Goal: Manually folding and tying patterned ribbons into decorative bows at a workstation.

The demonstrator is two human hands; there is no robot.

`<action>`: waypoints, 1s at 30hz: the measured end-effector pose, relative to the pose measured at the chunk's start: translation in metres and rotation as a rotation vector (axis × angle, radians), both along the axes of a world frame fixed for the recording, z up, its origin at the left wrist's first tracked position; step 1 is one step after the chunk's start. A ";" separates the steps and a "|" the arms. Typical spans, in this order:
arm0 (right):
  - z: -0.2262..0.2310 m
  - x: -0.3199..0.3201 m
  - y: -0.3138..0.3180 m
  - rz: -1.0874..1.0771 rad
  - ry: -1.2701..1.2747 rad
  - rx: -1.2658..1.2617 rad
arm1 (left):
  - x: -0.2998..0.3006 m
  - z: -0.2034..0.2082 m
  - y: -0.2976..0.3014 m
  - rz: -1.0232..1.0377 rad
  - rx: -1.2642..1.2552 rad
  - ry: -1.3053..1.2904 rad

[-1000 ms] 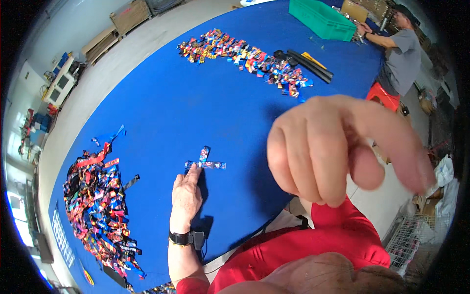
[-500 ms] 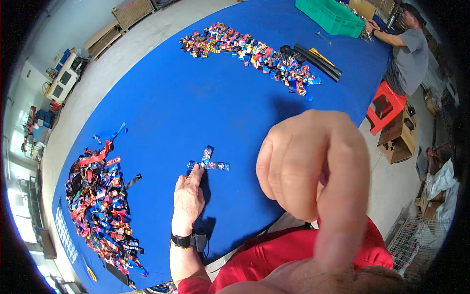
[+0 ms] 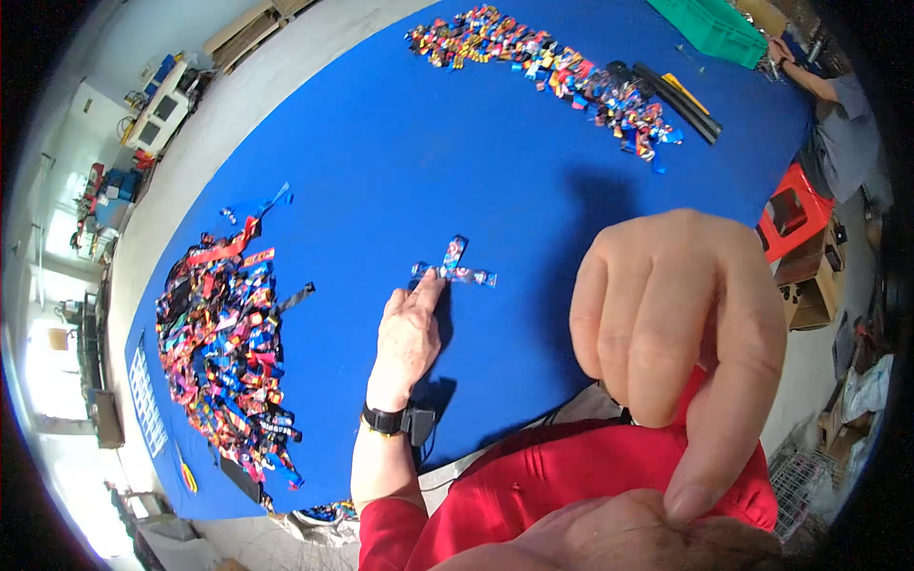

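A small crossed piece of printed blue ribbon lies flat on the blue table, one strip pointing away and others to the sides. My left hand, with a dark wristband, has its fingertips pressed on the crossing, holding the ribbon down. Close to the camera looms my right hand, well above the table's near edge. Its fingers are curled in, while one digit points down toward my chest. The palm side is hidden, so whatever may be inside cannot be made out.
A large heap of colourful ribbon pieces covers the table's left side. Along the far side runs a long pile of similar pieces, beside black bars. A green crate stands far right, near another person and a red stool.
The whole view has shifted, so the table contents sit further right and higher. My left fingertips stay on the ribbon. My right hand remains curled close to the camera.
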State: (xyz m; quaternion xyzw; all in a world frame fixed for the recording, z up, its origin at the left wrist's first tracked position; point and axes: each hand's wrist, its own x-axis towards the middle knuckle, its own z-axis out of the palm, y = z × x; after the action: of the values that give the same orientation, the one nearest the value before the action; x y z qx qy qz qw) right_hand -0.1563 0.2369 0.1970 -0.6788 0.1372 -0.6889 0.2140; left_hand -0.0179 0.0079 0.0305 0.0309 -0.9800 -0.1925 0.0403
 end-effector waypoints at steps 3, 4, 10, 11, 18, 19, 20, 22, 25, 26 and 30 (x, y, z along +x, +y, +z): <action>-0.001 0.005 0.000 -0.047 -0.020 0.012 | -0.003 -0.001 -0.001 -0.010 -0.010 0.050; 0.000 0.004 0.000 -0.064 0.010 0.031 | -0.003 -0.002 -0.001 -0.005 -0.012 0.040; 0.004 -0.001 0.000 -0.021 0.062 0.055 | -0.003 0.001 -0.002 -0.062 -0.039 0.076; 0.003 -0.002 0.000 -0.020 0.061 0.055 | -0.003 0.000 -0.002 -0.061 -0.039 0.075; 0.000 0.000 -0.006 -0.009 0.086 -0.014 | 0.000 0.000 -0.002 -0.039 -0.036 0.069; 0.000 -0.001 -0.006 -0.023 0.080 -0.026 | -0.001 0.001 -0.001 -0.029 -0.036 0.061; -0.002 -0.001 -0.006 -0.023 0.078 -0.026 | -0.001 0.000 -0.001 -0.030 -0.036 0.059; -0.002 -0.001 -0.004 -0.026 0.072 -0.039 | -0.002 -0.002 -0.001 -0.029 -0.032 0.062; 0.002 0.000 -0.001 0.001 0.107 0.039 | -0.001 -0.003 -0.002 -0.050 -0.064 0.110; 0.000 0.001 -0.002 0.006 0.106 0.040 | 0.000 -0.004 -0.003 -0.044 -0.063 0.109; 0.001 -0.003 -0.006 0.002 0.109 0.032 | 0.002 -0.004 -0.004 -0.041 -0.094 0.063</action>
State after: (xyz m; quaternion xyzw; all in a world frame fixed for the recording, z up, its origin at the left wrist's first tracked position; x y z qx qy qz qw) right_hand -0.1595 0.2310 0.1984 -0.7119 0.1589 -0.6484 0.2179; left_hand -0.0158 0.0036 0.0265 0.0030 -0.9866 -0.1478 0.0686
